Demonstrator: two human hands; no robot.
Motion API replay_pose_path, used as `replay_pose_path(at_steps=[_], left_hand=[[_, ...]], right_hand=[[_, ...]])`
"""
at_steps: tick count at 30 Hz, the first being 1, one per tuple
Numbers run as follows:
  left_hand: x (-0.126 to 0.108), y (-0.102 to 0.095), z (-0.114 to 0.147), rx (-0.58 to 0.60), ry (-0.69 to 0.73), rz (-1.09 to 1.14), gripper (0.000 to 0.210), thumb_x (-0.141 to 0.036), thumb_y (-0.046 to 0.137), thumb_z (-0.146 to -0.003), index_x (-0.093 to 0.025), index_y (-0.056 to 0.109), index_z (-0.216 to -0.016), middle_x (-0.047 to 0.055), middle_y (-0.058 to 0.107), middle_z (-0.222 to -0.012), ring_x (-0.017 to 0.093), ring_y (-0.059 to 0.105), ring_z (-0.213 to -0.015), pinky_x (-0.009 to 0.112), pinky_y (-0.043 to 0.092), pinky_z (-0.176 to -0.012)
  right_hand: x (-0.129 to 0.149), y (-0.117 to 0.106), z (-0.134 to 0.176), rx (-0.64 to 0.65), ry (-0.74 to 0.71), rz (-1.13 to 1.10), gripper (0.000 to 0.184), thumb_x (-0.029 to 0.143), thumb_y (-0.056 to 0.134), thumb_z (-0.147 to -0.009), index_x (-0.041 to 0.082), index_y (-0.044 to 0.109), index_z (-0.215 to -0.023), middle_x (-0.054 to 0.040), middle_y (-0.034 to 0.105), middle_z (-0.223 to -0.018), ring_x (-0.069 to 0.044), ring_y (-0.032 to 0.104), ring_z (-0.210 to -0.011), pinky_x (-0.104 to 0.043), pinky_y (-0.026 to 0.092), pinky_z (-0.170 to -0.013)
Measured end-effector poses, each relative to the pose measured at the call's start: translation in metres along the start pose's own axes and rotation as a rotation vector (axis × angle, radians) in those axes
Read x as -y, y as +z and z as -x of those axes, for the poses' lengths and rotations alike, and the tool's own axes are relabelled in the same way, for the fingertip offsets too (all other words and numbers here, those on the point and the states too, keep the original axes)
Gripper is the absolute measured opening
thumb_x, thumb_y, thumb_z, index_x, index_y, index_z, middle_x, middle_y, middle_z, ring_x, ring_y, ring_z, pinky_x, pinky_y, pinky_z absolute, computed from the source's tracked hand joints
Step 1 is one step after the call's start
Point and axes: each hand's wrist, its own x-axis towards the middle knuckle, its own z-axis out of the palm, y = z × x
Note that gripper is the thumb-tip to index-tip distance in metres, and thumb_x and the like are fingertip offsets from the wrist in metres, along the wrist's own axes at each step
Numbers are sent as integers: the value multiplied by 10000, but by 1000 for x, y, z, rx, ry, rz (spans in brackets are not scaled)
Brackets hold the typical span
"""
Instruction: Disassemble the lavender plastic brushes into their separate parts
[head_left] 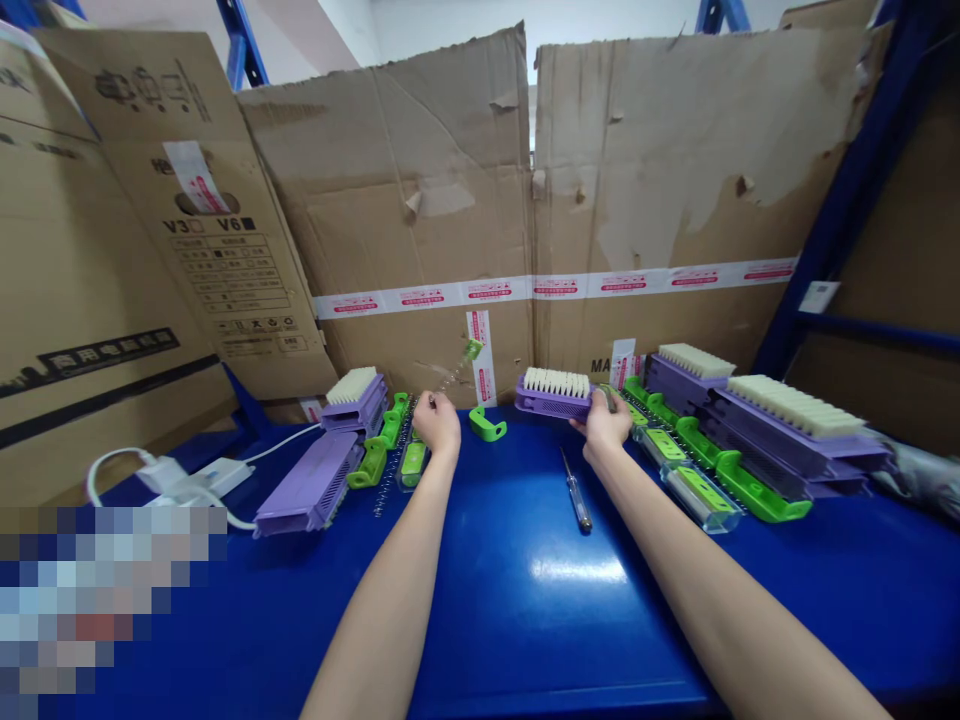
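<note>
My left hand [437,425] is closed in a pinch. From its fingers a thin, blurred spring [454,375] slants up to the right, with a small green piece [473,349] at its far end. My right hand [606,425] grips the right end of a purple brush block [555,402] with cream bristles facing up, held just above the table. A green bracket [489,427] lies between my hands. Nearer to me is a clear-handled screwdriver [577,500]. Under my left hand sits a clear and green part [412,462], beside a row of loose springs [386,488].
Purple housings [309,482] and green brackets [369,465] stand on the left. To the right are more brush blocks [799,405], green brackets [757,490] and clear-green parts [701,497]. A white power strip [217,478] with cables lies far left. Cardboard sheets [420,200] wall the back.
</note>
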Motion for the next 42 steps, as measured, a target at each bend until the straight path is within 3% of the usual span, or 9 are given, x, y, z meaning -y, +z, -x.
replay_pose_path(at_steps=[7, 10, 13, 15, 21, 26, 30, 36, 42], left_hand=[[0, 10, 4, 219, 35, 301, 157, -239, 396, -709, -213, 421, -555, -17, 543, -517, 134, 519, -537, 225, 382, -544], [0, 11, 6, 270, 52, 370, 169, -244, 411, -710, -208, 426, -545, -20, 521, -493, 132, 501, -513, 224, 359, -517], [2, 10, 6, 308, 81, 386, 186, -244, 411, -712, -204, 430, -531, -16, 523, -485, 127, 484, -497, 225, 354, -509], [2, 9, 7, 353, 80, 375, 190, -242, 412, -701, -201, 435, -516, -13, 525, -480, 123, 472, -486, 222, 345, -496], [-3, 7, 11, 582, 22, 371, 165, -245, 417, -619, -198, 438, -463, 1, 526, -437, 116, 447, -435, 213, 312, -431], [-9, 6, 15, 729, -46, 384, 115, -244, 402, -545, -207, 408, -436, 38, 550, -423, 128, 452, -396, 224, 286, -393], [-11, 6, 15, 749, -89, 386, 112, -251, 409, -538, -206, 412, -436, 42, 539, -409, 125, 442, -373, 224, 271, -386], [-9, 5, 11, 726, -156, 423, 135, -279, 422, -567, -203, 380, -463, 45, 553, -447, 118, 466, -389, 212, 274, -375], [-17, 5, 13, 854, -258, 578, 282, -313, 517, -632, -176, 544, -877, 21, 639, -635, 124, 545, -463, 210, 358, -413]], right_hand=[[-14, 6, 1, 218, 78, 23, 716, 381, 647, -707, 242, 341, -1339, -92, 573, -1087, -125, 625, -604, -281, 560, -439], [-13, 0, 2, 273, 39, 250, 640, 361, 650, -711, 180, 448, -1291, -88, 627, -882, -176, 637, -570, -346, 558, -505], [-7, -8, 4, 233, -317, 630, 415, 403, 594, -759, 138, 638, -1075, -164, 649, -886, -282, 663, -778, -440, 535, -689], [-1, -10, 9, 210, -555, 735, 397, 438, 531, -808, 141, 670, -1033, -186, 643, -983, -311, 638, -915, -462, 494, -799], [8, 2, 31, 500, -982, 441, 494, 436, 514, -827, 148, 586, -1222, -152, 583, -1218, -254, 543, -1136, -391, 422, -976], [3, 5, 32, 656, -786, 395, 472, 393, 465, -849, 145, 591, -1231, -106, 691, -1008, -219, 639, -919, -360, 480, -863], [4, 1, 30, 628, -710, 439, 475, 426, 451, -846, 148, 630, -1186, -63, 707, -791, -198, 638, -721, -320, 492, -739], [13, 3, 38, 602, -661, 398, 428, 443, 506, -784, 135, 714, -997, -73, 716, -806, -190, 617, -682, -293, 467, -677], [17, 6, 36, 676, -323, 235, 345, 411, 522, -760, 124, 711, -789, 30, 515, -438, -122, 458, -402, -236, 352, -437]])
